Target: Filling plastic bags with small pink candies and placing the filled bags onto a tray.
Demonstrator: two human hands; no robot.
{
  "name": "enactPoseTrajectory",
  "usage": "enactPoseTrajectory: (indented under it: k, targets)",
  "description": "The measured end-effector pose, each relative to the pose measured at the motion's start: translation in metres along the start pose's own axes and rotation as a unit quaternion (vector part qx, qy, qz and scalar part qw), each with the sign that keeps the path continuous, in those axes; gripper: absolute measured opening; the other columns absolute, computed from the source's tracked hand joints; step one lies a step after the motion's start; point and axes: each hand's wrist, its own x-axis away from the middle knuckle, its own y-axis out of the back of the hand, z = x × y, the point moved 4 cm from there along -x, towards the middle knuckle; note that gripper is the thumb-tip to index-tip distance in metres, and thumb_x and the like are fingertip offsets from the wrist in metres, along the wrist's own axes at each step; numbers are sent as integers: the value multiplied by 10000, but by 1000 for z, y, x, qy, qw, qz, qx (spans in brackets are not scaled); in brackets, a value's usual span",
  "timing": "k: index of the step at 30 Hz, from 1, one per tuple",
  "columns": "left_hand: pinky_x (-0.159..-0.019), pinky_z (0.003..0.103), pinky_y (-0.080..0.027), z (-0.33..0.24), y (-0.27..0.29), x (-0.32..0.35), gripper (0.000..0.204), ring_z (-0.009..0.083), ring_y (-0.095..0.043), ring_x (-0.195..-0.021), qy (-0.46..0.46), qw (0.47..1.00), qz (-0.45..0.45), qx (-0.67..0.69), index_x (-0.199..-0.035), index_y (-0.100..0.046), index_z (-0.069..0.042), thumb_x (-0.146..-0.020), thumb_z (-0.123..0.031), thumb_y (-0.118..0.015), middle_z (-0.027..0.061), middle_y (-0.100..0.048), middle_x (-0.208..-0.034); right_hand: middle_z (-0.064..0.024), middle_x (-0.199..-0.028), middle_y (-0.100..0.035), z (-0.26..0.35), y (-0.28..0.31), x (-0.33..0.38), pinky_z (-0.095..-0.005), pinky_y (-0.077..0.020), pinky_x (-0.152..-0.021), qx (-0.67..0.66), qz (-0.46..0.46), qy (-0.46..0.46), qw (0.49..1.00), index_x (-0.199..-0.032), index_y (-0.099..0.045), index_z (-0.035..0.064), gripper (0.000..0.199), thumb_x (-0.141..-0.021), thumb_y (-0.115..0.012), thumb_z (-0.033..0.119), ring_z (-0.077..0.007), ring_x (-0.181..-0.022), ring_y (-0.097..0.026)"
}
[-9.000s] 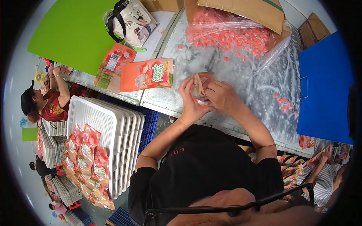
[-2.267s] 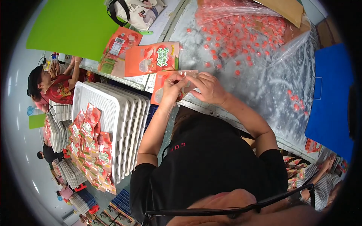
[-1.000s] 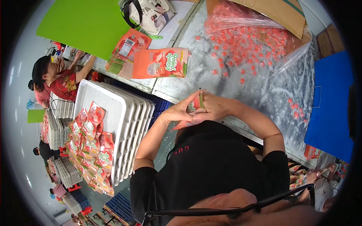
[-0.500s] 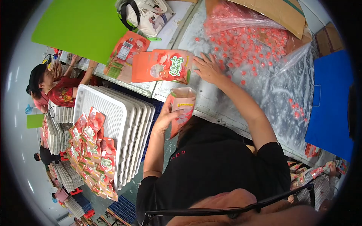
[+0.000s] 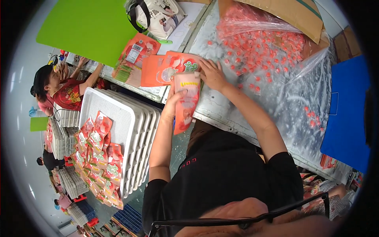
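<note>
My left hand [image 5: 172,106] is closed around a pink-red candy pouch [image 5: 186,104], held tilted at the table's near edge. The pouch's upper end overlaps a stack of flat pouches [image 5: 152,72] lying on the table. My right hand [image 5: 213,75] reaches over the stack's right edge, fingers extended and somewhat apart, fingertips by the printed front of the top pouch and close to the held pouch's upper end. Its thumb is partly hidden. To its right, small red wrapped candies [image 5: 268,65] spill from a clear plastic liner [image 5: 260,19] across the metal table [image 5: 292,106].
Left of me stands a stack of white trays [image 5: 132,114], with filled pouches [image 5: 98,158] in the top one. A cardboard box [image 5: 294,12], a blue panel [image 5: 345,106], a green board [image 5: 85,27] and a tote bag [image 5: 164,19] surround the table. A co-worker [image 5: 65,91] works at far left.
My left hand has raised the pouch toward the stack, and its top now overlaps the flat pouches. My right hand has moved slightly left onto the stack's edge.
</note>
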Motion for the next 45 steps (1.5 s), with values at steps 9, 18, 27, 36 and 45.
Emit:
enactPoseTrajectory:
  k: [9, 18, 27, 36, 45]
  targets:
    - [-839, 393, -547, -5, 83, -64, 463, 263, -649, -939, -21, 987, -44, 152, -1244, -528, -32, -842, -239, -626, 128, -647, -1072, -176, -1454, -463, -35, -8, -20, -418, -364, -1100, -181, -84, -15, 980, -1403, -475, 67, 535, -887, -611, 104, -331, -1321, -466]
    - [-878, 400, -534, -7, 111, -87, 462, 270, -647, -957, -9, 987, -77, 143, -1244, -546, -27, -855, -259, -634, 137, -657, -1095, -66, -1250, -576, -16, -5, -22, -459, -322, -1095, -47, -63, 13, 997, -1246, -582, 111, 418, -835, -644, 155, -286, -1262, -474]
    - [-879, 408, -537, -17, 91, -73, 472, 266, -647, -975, -19, 989, -82, 122, -1256, -541, -32, -861, -271, -641, 130, -652, -1103, -40, -1327, -544, -57, 61, 58, -518, -318, -1093, 184, -104, 15, 977, -1264, -609, 163, 398, -874, -650, 234, -295, -1263, -454]
    - [-1009, 378, -451, -46, 7, -16, 666, 246, -529, -1200, -148, 984, -35, -91, -1434, -354, -89, -841, -78, -658, 123, -522, -1309, -88, -1437, -510, -105, 110, 149, -399, -320, -1119, -344, -34, -60, 937, -1385, -542, 123, 476, -936, -603, 270, -311, -1319, -458]
    - [-1044, 362, -410, -27, -42, 16, 907, 229, -450, -1270, -110, 983, -23, -147, -1519, -223, -61, -779, -50, -747, 125, -436, -1406, -94, -1394, -549, -82, 154, 194, -463, -315, -1123, 136, -126, -48, 982, -1330, -585, 95, 452, -906, -629, 244, -298, -1291, -488]
